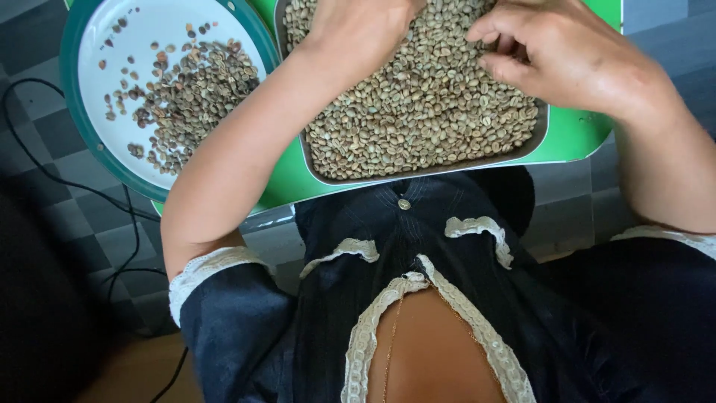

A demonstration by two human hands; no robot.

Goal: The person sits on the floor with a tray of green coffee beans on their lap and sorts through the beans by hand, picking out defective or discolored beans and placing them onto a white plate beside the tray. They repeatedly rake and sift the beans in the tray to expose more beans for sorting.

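A grey metal tray [538, 139] heaped with pale green-brown beans [418, 112] sits on a green surface [574, 134] in front of me. My left hand [358, 30] rests on the beans at the tray's upper left, its fingers cut off by the top edge. My right hand [559, 52] hovers over the tray's upper right with fingertips pinched together just above the beans; whether a bean is between them is hidden. To the left stands a white plate with a teal rim [89, 142] that holds several darker, discoloured beans [186, 97].
My dark dress with cream lace trim [418, 298] fills the lower half of the view. A black cable [127, 224] runs across the grey checked floor [67, 201] at the left.
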